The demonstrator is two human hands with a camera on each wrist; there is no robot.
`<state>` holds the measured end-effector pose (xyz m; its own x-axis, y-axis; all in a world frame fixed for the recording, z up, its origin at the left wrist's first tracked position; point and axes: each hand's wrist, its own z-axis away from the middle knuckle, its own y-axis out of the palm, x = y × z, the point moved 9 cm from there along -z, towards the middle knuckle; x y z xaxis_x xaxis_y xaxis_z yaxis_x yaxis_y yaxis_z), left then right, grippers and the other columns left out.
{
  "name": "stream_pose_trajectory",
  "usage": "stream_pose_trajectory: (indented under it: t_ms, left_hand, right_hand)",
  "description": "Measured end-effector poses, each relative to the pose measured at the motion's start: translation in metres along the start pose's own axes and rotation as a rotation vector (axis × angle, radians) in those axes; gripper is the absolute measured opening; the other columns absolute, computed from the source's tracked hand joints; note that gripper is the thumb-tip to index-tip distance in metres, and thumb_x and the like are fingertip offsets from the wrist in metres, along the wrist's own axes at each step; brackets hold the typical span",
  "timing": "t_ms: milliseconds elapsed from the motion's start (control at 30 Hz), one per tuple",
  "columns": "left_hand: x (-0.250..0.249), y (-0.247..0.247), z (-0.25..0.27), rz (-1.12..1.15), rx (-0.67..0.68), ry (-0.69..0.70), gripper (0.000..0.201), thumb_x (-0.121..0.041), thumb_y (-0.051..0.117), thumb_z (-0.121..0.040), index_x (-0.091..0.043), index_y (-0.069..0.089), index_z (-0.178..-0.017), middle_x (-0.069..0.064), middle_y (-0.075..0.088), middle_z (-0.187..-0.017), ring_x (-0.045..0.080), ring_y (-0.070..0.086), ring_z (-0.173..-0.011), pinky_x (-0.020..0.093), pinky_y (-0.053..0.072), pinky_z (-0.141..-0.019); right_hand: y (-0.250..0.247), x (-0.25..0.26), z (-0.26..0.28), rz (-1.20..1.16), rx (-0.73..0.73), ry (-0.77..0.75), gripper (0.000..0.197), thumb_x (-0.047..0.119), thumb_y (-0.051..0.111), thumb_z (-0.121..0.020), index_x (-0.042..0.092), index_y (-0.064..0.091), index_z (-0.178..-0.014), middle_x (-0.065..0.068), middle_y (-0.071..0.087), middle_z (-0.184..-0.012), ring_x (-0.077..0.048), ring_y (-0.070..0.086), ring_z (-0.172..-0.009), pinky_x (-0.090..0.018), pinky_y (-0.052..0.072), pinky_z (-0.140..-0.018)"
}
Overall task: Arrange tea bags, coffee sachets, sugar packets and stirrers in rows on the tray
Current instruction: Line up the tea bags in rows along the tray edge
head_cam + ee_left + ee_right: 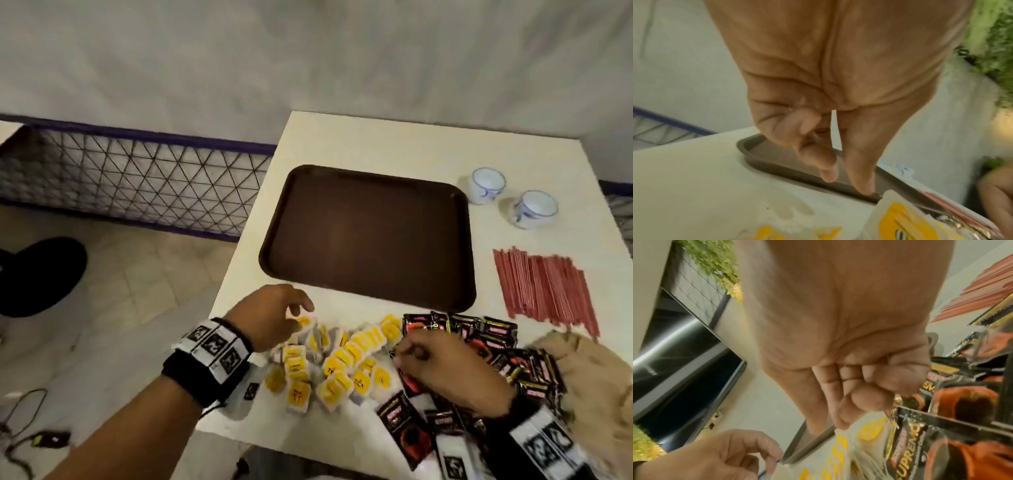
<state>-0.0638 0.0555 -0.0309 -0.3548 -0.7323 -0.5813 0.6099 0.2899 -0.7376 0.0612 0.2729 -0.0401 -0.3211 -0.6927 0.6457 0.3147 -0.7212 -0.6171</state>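
Tea bags [339,359] heaped at table's near edge, just short of empty tray [370,233]. Left hand [270,315] nearer, pinching one bag; right hand [442,363] curled at coffee sachets [486,342], grip unclear.

The head camera is looking steeply down from above at the table [342,144], taking in both hands with the tray [368,233] lying just beyond them. The left wrist camera is peering along the left hand [828,97] from very close, facing the tray's near rim [797,172] past the fingertips. The right wrist camera is looking along the right hand [849,337] equally close, catching the left hand [719,456] beside it, and all three views are sharing the tea bags [329,363] under the hands.
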Motion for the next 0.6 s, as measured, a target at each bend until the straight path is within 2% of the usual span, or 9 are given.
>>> stream_pose_trajectory:
  t_ms: [67,133,200,300,400,467,533,600]
  left_hand:
    - [-0.005,0.006,-0.018,-0.027,0.048,0.096,0.037,-0.018,0.074,-0.076,-0.046,0.069,-0.101,-0.009,0.062,-0.104,-0.002,0.053,-0.08,0.025,0.05,-0.085]
    - [-0.013,0.02,-0.028,-0.04,0.171,0.136,0.039,-0.018,0.073,-0.076,-0.04,0.073,-0.108,-0.012,0.058,-0.106,0.0,0.052,-0.088,0.022,0.046,-0.084]
    - [-0.019,0.024,-0.035,-0.062,0.219,0.182,0.032,-0.019,0.071,-0.077,-0.038,0.076,-0.102,-0.016,0.06,-0.103,0.0,0.055,-0.089,0.022,0.047,-0.082]
    - [-0.024,0.032,-0.045,-0.153,0.274,0.268,0.024,-0.02,0.066,-0.077,-0.033,0.079,-0.093,-0.011,0.069,-0.099,0.006,0.062,-0.09,0.027,0.05,-0.08]
    - [-0.026,0.032,-0.049,-0.13,0.306,0.294,0.021,-0.022,0.067,-0.079,-0.031,0.078,-0.095,-0.012,0.072,-0.091,-0.002,0.057,-0.076,0.014,0.043,-0.07]
    - [-0.025,0.029,-0.051,-0.062,0.324,0.285,0.014,-0.026,0.071,-0.082,-0.029,0.078,-0.094,-0.015,0.068,-0.076,-0.005,0.057,-0.067,0.007,0.037,-0.064]
    - [-0.025,0.023,-0.052,0.037,0.342,0.278,0.009,-0.028,0.076,-0.083,-0.025,0.078,-0.092,-0.017,0.066,-0.07,-0.002,0.062,-0.069,0.012,0.044,-0.065]
    - [-0.025,0.017,-0.053,0.101,0.343,0.277,0.008,-0.029,0.079,-0.083,-0.023,0.078,-0.089,-0.014,0.07,-0.073,0.003,0.066,-0.074,0.017,0.049,-0.069]
  right_hand:
    - [-0.009,-0.003,-0.012,-0.035,-0.14,0.051,0.009,0.027,0.075,-0.085,0.025,0.07,-0.079,0.021,0.062,-0.062,0.005,0.057,-0.061,-0.014,0.042,-0.059]
    - [-0.013,-0.01,-0.016,-0.054,-0.229,0.135,0.01,0.03,0.077,-0.083,0.028,0.068,-0.083,0.008,0.065,-0.066,-0.001,0.059,-0.062,-0.019,0.045,-0.06]
    - [-0.01,-0.016,-0.018,-0.069,-0.267,0.186,0.013,0.03,0.078,-0.082,0.029,0.067,-0.089,0.004,0.066,-0.071,-0.003,0.06,-0.065,-0.017,0.045,-0.062]
    - [-0.004,-0.016,-0.026,-0.093,-0.275,0.191,0.015,0.027,0.077,-0.084,0.028,0.068,-0.096,0.006,0.068,-0.08,-0.001,0.064,-0.073,-0.01,0.046,-0.067]
    - [0.003,-0.017,-0.032,-0.086,-0.264,0.197,0.015,0.03,0.077,-0.084,0.033,0.067,-0.095,0.012,0.068,-0.087,0.004,0.064,-0.081,-0.005,0.044,-0.073]
    - [0.009,-0.019,-0.034,-0.087,-0.242,0.207,0.01,0.03,0.075,-0.086,0.032,0.069,-0.095,0.015,0.069,-0.086,0.005,0.064,-0.082,-0.01,0.048,-0.076]
    - [0.011,-0.019,-0.035,-0.073,-0.232,0.207,0.006,0.028,0.074,-0.087,0.031,0.071,-0.091,0.016,0.07,-0.083,0.006,0.065,-0.08,-0.012,0.049,-0.074]
    - [0.012,-0.02,-0.035,-0.062,-0.223,0.213,0.012,0.026,0.074,-0.087,0.033,0.067,-0.081,0.015,0.069,-0.078,0.004,0.064,-0.075,-0.015,0.048,-0.069]
